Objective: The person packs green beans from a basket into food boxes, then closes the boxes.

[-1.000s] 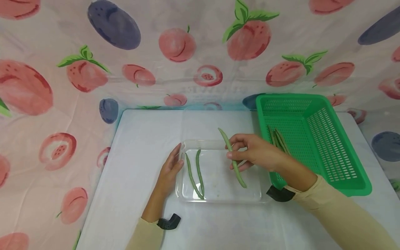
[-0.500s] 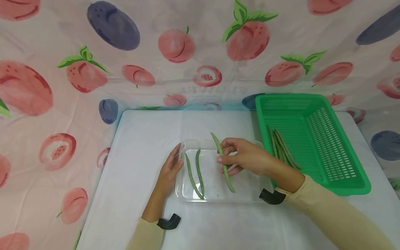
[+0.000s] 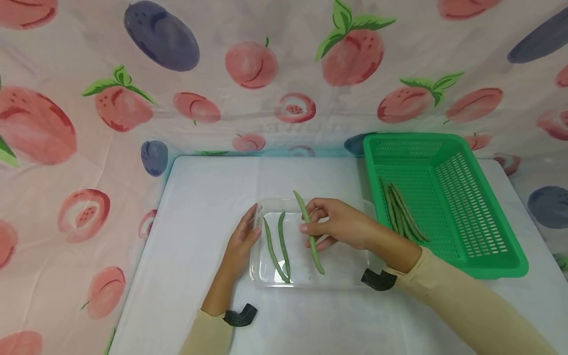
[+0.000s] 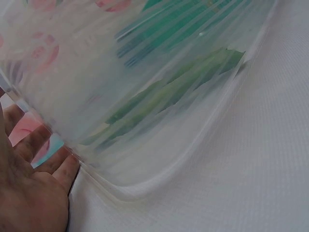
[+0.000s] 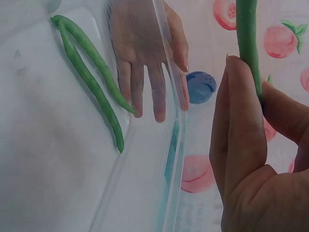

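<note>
My right hand [image 3: 339, 224] pinches a green bean [image 3: 315, 257] between thumb and fingers, above a clear plastic container [image 3: 310, 285]. The bean hangs tilted, its upper end pointing back and to the left. On the container floor, toward the left side, lie two green beans [image 5: 89, 79], their near ends together. My left hand [image 3: 241, 246] rests against the container's left wall, thumb near the rim. Through the clear wall, the right wrist view shows the left hand's fingers [image 5: 155, 92] straight along the outside.
A green perforated basket [image 3: 494, 246] stands at the right, close to the container. Several green beans [image 3: 399, 209] lie along its left side. The white-covered table [image 3: 213, 182] meets a fruit-print cloth [image 3: 195, 54] at the back and left.
My right hand has moved left over the container with the green bean, uncovering more of the beans in the basket. The left hand stays at the container's left wall.
</note>
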The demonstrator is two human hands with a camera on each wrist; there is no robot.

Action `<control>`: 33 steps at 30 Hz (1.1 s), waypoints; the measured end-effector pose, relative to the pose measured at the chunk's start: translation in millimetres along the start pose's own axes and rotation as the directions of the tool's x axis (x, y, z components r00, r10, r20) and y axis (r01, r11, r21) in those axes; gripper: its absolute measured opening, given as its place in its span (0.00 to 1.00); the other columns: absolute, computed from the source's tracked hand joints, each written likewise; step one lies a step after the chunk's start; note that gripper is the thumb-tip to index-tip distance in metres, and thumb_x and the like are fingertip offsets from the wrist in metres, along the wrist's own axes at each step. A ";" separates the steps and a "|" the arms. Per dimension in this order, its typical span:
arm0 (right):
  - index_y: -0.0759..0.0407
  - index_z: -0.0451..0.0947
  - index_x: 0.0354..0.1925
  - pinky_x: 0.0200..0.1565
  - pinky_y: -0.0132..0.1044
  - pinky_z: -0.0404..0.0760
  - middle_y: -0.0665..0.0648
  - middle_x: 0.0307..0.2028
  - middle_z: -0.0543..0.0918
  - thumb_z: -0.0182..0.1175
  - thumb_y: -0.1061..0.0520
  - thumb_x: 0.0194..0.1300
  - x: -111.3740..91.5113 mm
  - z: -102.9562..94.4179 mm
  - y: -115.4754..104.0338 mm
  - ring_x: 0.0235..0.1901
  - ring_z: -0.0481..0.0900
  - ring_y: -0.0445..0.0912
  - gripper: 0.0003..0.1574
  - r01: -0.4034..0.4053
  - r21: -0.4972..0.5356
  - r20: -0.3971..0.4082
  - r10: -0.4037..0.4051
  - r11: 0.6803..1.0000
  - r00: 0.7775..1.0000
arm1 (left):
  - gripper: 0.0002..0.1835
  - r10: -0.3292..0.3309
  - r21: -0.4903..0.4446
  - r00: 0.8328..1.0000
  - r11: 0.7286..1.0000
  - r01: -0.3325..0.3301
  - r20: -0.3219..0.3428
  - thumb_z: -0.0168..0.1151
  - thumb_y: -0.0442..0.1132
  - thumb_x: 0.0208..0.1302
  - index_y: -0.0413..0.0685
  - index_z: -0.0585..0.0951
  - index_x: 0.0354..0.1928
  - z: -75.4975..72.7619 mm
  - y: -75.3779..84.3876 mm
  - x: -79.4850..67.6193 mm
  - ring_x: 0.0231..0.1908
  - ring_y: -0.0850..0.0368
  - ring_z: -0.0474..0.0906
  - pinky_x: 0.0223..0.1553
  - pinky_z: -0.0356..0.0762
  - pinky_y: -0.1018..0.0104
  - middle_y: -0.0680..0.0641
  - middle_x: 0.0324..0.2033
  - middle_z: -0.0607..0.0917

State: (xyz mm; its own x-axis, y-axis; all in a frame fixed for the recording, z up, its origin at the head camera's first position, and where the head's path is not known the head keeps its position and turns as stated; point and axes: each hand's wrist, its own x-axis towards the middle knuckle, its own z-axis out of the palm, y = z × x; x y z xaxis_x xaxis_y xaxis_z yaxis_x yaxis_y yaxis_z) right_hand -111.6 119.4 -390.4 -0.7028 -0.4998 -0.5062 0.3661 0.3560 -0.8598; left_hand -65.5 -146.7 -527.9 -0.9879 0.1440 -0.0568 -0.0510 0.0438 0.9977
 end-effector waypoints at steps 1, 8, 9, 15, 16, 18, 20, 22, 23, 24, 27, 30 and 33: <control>0.64 0.71 0.52 0.37 0.50 0.90 0.62 0.38 0.81 0.69 0.57 0.67 0.3 0.3 -0.2 0.38 0.90 0.57 0.22 -0.001 0.001 0.000 0.001 1.000 1.000 | 0.32 0.001 0.001 1.000 1.000 -0.001 0.000 0.53 0.45 0.77 0.69 0.60 0.79 0.2 0.1 -0.1 0.75 0.43 0.65 0.70 0.67 0.39 0.46 0.76 0.67; 0.64 0.71 0.53 0.37 0.50 0.90 0.61 0.38 0.80 0.69 0.58 0.67 2.8 2.8 0.3 0.36 0.91 0.55 0.22 0.000 0.025 0.008 -0.001 1.000 1.000 | 0.32 -0.001 -0.003 1.000 1.000 0.001 -0.005 0.53 0.43 0.77 0.68 0.60 0.79 0.2 -1.3 -0.3 0.75 0.43 0.65 0.70 0.67 0.40 0.45 0.75 0.68; 0.64 0.71 0.53 0.37 0.50 0.90 0.61 0.38 0.80 0.69 0.58 0.67 3.2 3.2 0.5 0.36 0.91 0.55 0.22 0.003 0.027 0.011 -0.003 1.000 1.000 | 0.32 0.001 -0.003 1.000 1.000 -0.001 -0.005 0.53 0.43 0.77 0.68 0.60 0.79 0.1 -1.6 -0.3 0.75 0.43 0.65 0.70 0.67 0.40 0.45 0.75 0.68; 0.64 0.71 0.53 0.38 0.51 0.90 0.61 0.38 0.80 0.68 0.59 0.67 5.6 4.6 1.7 0.37 0.90 0.55 0.22 0.003 0.042 0.021 -0.004 0.999 1.000 | 0.32 0.009 0.002 1.000 1.000 -0.009 -0.001 0.53 0.45 0.77 0.69 0.60 0.79 0.1 -2.6 0.1 0.75 0.43 0.64 0.71 0.66 0.39 0.46 0.76 0.67; 0.64 0.71 0.53 0.38 0.51 0.90 0.61 0.38 0.80 0.68 0.59 0.68 6.1 4.8 2.2 0.37 0.90 0.56 0.22 0.002 0.047 0.022 -0.003 0.999 1.000 | 0.32 0.009 0.002 1.000 1.000 -0.009 0.000 0.53 0.46 0.77 0.69 0.60 0.79 0.0 -2.7 0.1 0.75 0.43 0.64 0.70 0.67 0.38 0.46 0.76 0.67; 0.64 0.70 0.53 0.38 0.51 0.90 0.61 0.38 0.81 0.68 0.59 0.68 7.3 5.2 3.8 0.37 0.90 0.56 0.21 0.001 0.056 0.024 -0.002 0.998 1.000 | 0.32 0.010 0.003 1.000 1.000 -0.010 0.001 0.53 0.46 0.77 0.69 0.60 0.79 -0.2 -2.9 -0.1 0.75 0.43 0.65 0.70 0.67 0.38 0.46 0.76 0.67; 0.65 0.70 0.52 0.38 0.51 0.90 0.61 0.38 0.81 0.68 0.59 0.68 8.1 5.2 5.9 0.37 0.90 0.56 0.21 -0.003 0.058 0.025 0.001 0.998 1.000 | 0.32 0.013 -0.004 1.000 1.000 -0.013 0.005 0.53 0.45 0.77 0.68 0.59 0.79 -0.2 -3.0 -0.3 0.75 0.43 0.65 0.70 0.67 0.39 0.45 0.76 0.67; 0.65 0.70 0.51 0.39 0.51 0.90 0.60 0.37 0.82 0.68 0.59 0.68 8.6 5.1 8.4 0.36 0.89 0.55 0.21 -0.008 0.063 0.024 0.006 0.998 1.000 | 0.32 0.012 -0.008 1.000 1.000 -0.012 0.008 0.53 0.44 0.77 0.67 0.59 0.79 -0.2 -3.3 -0.5 0.75 0.43 0.65 0.70 0.67 0.40 0.44 0.76 0.67; 0.65 0.70 0.51 0.39 0.51 0.90 0.60 0.37 0.82 0.68 0.59 0.68 8.7 4.8 9.5 0.36 0.89 0.54 0.21 -0.010 0.065 0.023 0.009 0.998 1.000 | 0.32 0.012 -0.009 1.000 1.000 -0.012 0.009 0.53 0.44 0.77 0.67 0.59 0.79 -0.1 -3.4 -0.5 0.75 0.43 0.65 0.70 0.67 0.40 0.44 0.76 0.67; 0.65 0.70 0.51 0.39 0.51 0.90 0.60 0.37 0.82 0.68 0.58 0.68 8.7 4.5 10.6 0.36 0.89 0.53 0.21 -0.011 0.066 0.021 0.010 0.998 1.000 | 0.32 0.011 -0.010 1.000 1.000 -0.011 0.010 0.53 0.44 0.77 0.67 0.59 0.79 -0.1 -3.5 -0.6 0.75 0.43 0.65 0.70 0.67 0.41 0.44 0.76 0.67; 0.66 0.70 0.51 0.40 0.51 0.90 0.60 0.37 0.83 0.68 0.58 0.68 7.8 2.7 12.8 0.36 0.88 0.52 0.22 -0.009 0.071 0.011 0.008 0.997 1.000 | 0.32 0.011 -0.011 1.000 1.000 -0.011 0.009 0.53 0.44 0.77 0.67 0.59 0.79 0.3 -3.3 -0.3 0.75 0.44 0.64 0.70 0.66 0.41 0.45 0.76 0.67; 0.66 0.70 0.53 0.40 0.51 0.90 0.61 0.38 0.83 0.67 0.57 0.69 6.7 0.5 13.5 0.38 0.88 0.52 0.22 -0.005 0.070 0.005 0.005 0.998 1.000 | 0.32 0.015 -0.009 1.000 1.000 -0.015 0.006 0.53 0.45 0.77 0.68 0.60 0.79 0.5 -3.0 0.4 0.75 0.44 0.64 0.71 0.66 0.41 0.45 0.76 0.66; 0.66 0.70 0.53 0.40 0.51 0.90 0.62 0.39 0.83 0.67 0.56 0.69 6.2 -2.0 13.5 0.39 0.88 0.53 0.22 -0.006 0.067 0.005 0.005 0.998 1.000 | 0.32 0.015 0.002 1.000 1.000 -0.015 0.002 0.53 0.46 0.77 0.68 0.60 0.79 0.8 -2.3 0.8 0.75 0.43 0.64 0.71 0.66 0.39 0.45 0.76 0.67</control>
State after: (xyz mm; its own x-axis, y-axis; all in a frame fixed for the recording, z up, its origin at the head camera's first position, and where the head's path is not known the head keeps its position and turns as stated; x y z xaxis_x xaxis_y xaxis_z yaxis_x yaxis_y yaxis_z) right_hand -112.2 122.7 -405.0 -0.6977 -0.5019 -0.5112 0.4104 0.3048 -0.8595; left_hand -66.0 -145.9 -530.2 -0.9883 0.1467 -0.0423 -0.0361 0.0441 0.9984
